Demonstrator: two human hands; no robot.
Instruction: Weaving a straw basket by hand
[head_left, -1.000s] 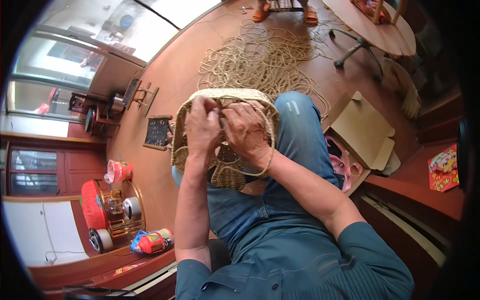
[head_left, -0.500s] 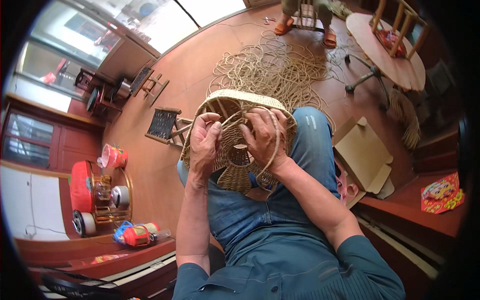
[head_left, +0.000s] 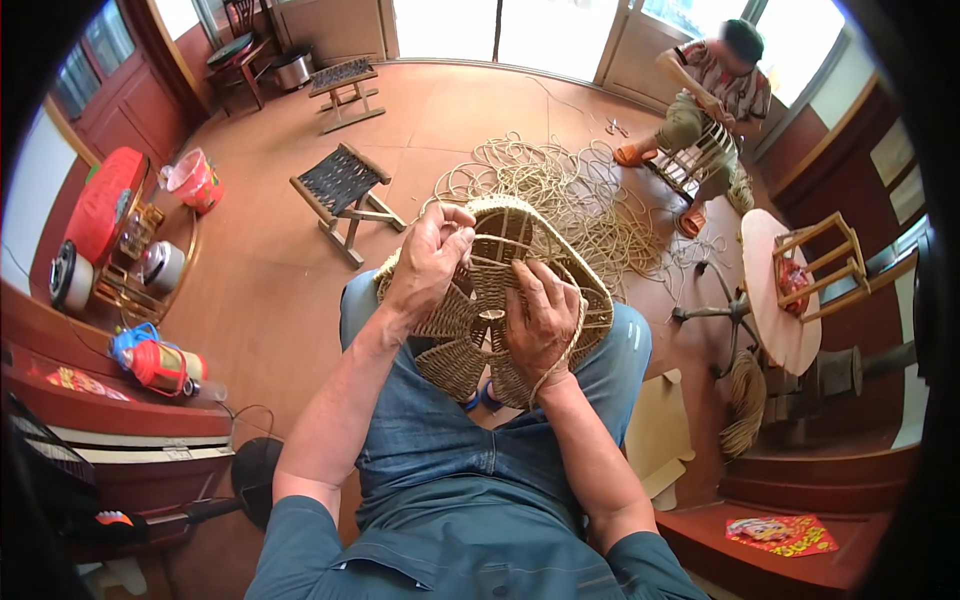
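Basket (head_left: 490,288), just one, lies beneath two hands (head_left: 543,318)

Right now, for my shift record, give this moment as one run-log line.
left hand: pinching cord strand | right hand: against woven basket | basket: over lap | loose cord: heaped on floor

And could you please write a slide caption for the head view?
Left hand pinching cord, right hand on a woven basket, tangled cord heap beyond.

Tan woven basket (head_left: 490,284), petal-shaped panels (head_left: 452,370), seemingly tilted, on lap (head_left: 400,425)
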